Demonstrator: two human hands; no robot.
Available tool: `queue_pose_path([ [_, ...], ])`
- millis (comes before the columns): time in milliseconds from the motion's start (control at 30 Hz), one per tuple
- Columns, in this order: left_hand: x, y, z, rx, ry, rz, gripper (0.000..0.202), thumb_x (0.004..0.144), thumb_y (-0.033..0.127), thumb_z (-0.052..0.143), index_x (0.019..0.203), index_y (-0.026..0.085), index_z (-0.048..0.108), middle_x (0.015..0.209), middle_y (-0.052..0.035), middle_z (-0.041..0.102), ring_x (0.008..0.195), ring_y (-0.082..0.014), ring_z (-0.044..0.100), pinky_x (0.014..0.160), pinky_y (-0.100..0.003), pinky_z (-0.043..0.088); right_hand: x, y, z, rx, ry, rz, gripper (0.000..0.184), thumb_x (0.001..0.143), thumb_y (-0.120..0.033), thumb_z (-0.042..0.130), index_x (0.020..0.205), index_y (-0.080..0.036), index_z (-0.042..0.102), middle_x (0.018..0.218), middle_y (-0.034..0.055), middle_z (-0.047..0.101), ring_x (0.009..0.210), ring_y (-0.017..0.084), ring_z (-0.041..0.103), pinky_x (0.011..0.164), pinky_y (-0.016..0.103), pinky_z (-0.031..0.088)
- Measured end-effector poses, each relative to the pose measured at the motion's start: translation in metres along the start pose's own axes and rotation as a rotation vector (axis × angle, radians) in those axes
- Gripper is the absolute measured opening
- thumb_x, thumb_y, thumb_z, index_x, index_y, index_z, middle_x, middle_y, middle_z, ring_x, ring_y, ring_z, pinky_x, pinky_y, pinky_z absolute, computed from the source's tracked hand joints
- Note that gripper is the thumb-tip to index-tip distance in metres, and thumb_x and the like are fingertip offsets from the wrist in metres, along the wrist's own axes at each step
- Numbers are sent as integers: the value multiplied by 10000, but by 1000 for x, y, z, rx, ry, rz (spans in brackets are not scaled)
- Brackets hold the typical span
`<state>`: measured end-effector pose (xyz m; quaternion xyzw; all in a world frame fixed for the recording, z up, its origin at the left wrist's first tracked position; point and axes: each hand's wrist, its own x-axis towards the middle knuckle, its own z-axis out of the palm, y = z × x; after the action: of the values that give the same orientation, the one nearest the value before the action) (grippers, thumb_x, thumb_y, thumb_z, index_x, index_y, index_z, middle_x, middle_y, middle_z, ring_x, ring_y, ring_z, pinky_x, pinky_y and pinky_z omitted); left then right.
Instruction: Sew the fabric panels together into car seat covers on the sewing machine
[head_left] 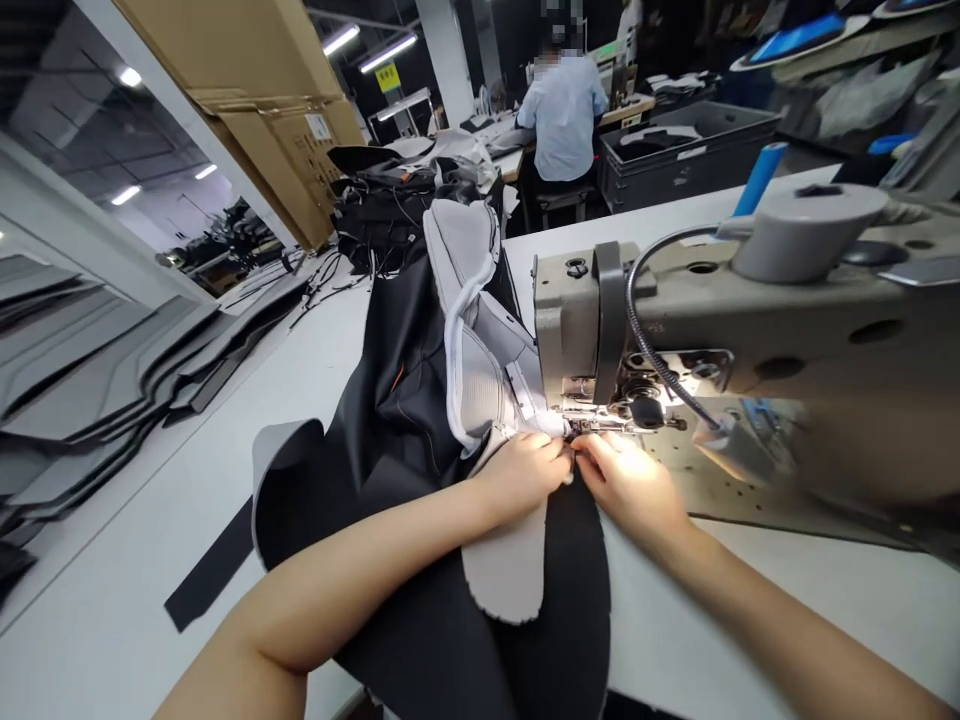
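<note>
Both hands meet just in front of the needle area of a grey sewing machine (637, 330), under its bright lamp. My left hand (525, 472) is closed on the edge of a black and grey fabric cover (397, 400), its fingers bunched beside the presser foot. Opposite it, my right hand (626, 480) pinches the same edge between thumb and fingers. A pale grey backing flap (510, 575) hangs below my left hand, over the black fabric. The cover's grey padded part with white piping (457, 370) rises left of the machine head. The needle tip is hidden.
Stacked grey and black panels (97, 350) lie at the left, with a loose dark strip (210, 570) nearer. Cardboard boxes (277, 120) and a dark fabric pile (405, 200) stand behind. Farther off sit a person in a light blue shirt (564, 115) and a grey bin (686, 155).
</note>
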<state>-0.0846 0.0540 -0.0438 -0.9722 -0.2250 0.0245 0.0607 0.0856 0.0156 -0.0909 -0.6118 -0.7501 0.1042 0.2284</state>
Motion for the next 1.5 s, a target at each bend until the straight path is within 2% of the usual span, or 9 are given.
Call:
queue_pose_path([
  [100, -1, 0, -2, -49, -26, -33, 176, 850, 97, 479, 1005, 100, 563, 958, -83, 607, 907, -211, 556, 794, -323, 468, -25, 8, -21, 66, -99, -248, 216, 843, -183, 434, 939, -228, 622, 1066, 70, 606, 1000, 218, 551, 819, 341, 438],
  [167, -1, 0, -1, -70, -21, -46, 240, 826, 92, 496, 1061, 83, 543, 1004, -97, 610, 950, -218, 556, 824, -325, 466, -40, 9, -31, 96, -200, -459, 332, 783, -172, 492, 1080, -271, 602, 1261, 56, 532, 1182, 254, 461, 938, 423, 404],
  [233, 1, 1, 1, -61, -8, -53, 276, 831, 100, 490, 1100, 55, 530, 1065, -125, 604, 1022, -233, 544, 878, -336, 451, -48, 6, -33, 80, -256, -601, 473, 743, -179, 535, 1201, -296, 551, 1344, 45, 481, 1269, 278, 387, 1012, 496, 348],
  [300, 4, 2, 2, -41, -11, -68, 257, 855, 112, 467, 1092, 45, 539, 1088, -140, 602, 1054, -242, 538, 908, -347, 440, -48, 1, -27, 26, -181, -693, 476, 760, -138, 517, 1224, -238, 552, 1306, 81, 525, 1245, 283, 429, 1015, 494, 365],
  [400, 8, 2, 0, -29, -35, -81, 233, 875, 133, 449, 1067, 56, 556, 1075, -138, 610, 1044, -246, 546, 908, -355, 442, -42, -6, -11, -64, 47, -775, 397, 804, -35, 416, 1145, -108, 605, 1176, 144, 610, 1157, 274, 521, 964, 426, 445],
  [467, 10, 1, -2, -43, -48, -64, 214, 866, 124, 452, 1035, 73, 573, 1064, -125, 615, 1043, -240, 546, 919, -347, 435, -39, -6, -6, -95, 135, -791, 369, 826, -28, 383, 1099, -78, 626, 1132, 154, 632, 1123, 273, 548, 936, 408, 477],
  [567, 12, -3, -5, -84, -70, -31, 179, 865, 132, 453, 964, 104, 600, 1038, -102, 621, 1036, -225, 546, 943, -331, 419, -37, 0, -6, -117, 165, -794, 365, 843, -37, 369, 1093, -79, 632, 1146, 151, 629, 1122, 269, 552, 904, 388, 510],
  [1000, 24, 1, 3, -35, -49, -78, 181, 838, 111, 479, 974, 79, 593, 1017, -109, 607, 1057, -234, 532, 985, -327, 383, -30, 20, -15, -143, 167, -798, 396, 822, -9, 365, 1095, -86, 642, 1165, 137, 627, 1102, 263, 572, 868, 360, 535],
  [1500, 27, -2, 11, -37, -11, -98, 143, 848, 137, 478, 922, 98, 593, 956, -100, 598, 1021, -227, 532, 908, -322, 423, -28, 27, -11, -79, 85, -742, 398, 847, -28, 366, 1149, -111, 611, 1241, 131, 582, 1191, 244, 505, 932, 357, 497],
])
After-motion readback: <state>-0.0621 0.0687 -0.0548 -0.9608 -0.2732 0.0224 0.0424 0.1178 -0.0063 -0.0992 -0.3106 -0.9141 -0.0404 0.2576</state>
